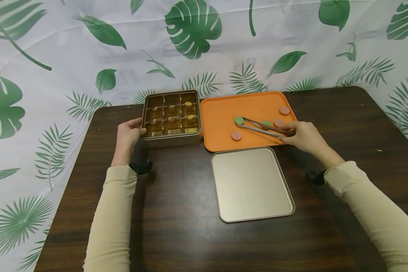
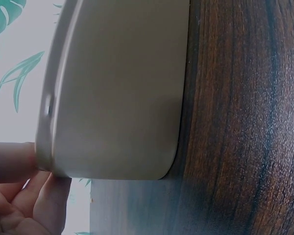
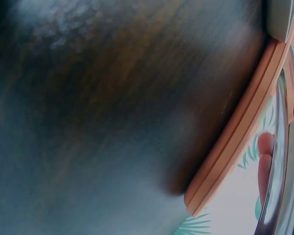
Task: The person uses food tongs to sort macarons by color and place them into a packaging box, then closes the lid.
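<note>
My right hand (image 1: 304,136) holds metal tongs (image 1: 261,132) over the orange tray (image 1: 221,109). The tongs' tips are at a green disc (image 1: 239,121), one on either side of it. Near the tongs' arms lie another green disc (image 1: 266,124) and a pink disc (image 1: 278,123); two more pink discs (image 1: 236,136) sit on the tray. My left hand (image 1: 126,133) grips the left rim of a square tin (image 1: 176,141), its fingertips right at the rim in the left wrist view. Brown compartments line the tin, and yellow discs (image 1: 188,104) sit in its right column.
A flat, square, gold-coloured lid (image 1: 253,185) lies on the dark wood table (image 1: 176,211) in front of the tray, close to its near edge. Tin and tray stand side by side near the back edge. Behind them hangs a leaf-patterned cloth (image 1: 224,45).
</note>
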The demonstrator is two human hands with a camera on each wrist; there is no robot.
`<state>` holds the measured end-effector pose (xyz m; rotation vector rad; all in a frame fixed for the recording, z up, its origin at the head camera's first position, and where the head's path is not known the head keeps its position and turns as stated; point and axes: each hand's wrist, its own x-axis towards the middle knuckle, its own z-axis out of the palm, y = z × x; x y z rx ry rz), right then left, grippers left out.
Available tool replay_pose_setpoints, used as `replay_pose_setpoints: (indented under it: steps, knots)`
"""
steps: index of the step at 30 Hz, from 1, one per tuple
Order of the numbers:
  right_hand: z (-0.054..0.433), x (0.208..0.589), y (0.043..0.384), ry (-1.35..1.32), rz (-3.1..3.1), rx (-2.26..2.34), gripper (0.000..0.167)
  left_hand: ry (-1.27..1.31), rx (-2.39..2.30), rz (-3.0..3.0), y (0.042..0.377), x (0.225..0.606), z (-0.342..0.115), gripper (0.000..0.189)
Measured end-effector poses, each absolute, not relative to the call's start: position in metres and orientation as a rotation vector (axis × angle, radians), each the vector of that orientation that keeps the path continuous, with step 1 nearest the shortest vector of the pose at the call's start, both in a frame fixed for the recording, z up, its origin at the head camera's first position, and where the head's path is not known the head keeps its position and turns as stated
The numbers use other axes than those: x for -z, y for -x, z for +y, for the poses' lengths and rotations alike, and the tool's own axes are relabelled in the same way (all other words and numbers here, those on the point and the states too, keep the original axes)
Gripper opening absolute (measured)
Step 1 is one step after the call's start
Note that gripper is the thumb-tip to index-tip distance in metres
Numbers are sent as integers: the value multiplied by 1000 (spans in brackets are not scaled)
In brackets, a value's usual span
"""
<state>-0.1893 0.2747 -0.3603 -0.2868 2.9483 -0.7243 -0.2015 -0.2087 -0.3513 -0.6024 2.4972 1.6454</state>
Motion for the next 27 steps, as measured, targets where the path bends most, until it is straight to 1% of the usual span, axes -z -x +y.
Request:
replay_pose_setpoints:
  steps: [9, 15, 17, 27]
  knots:
    - [273, 358, 189, 274, 2984, 783, 40, 607, -1638, 2485, 202, 351, -208, 51]
    - [264, 353, 195, 316, 3039, 838, 33, 602, -1631, 2484, 201, 351, -208, 51]
    - [259, 350, 198, 326, 3043, 846, 31, 605, -1632, 2485, 201, 352, -208, 50]
    - [215, 326, 212, 340, 2969, 949, 34, 605, -1650, 2499, 201, 352, -208, 50]
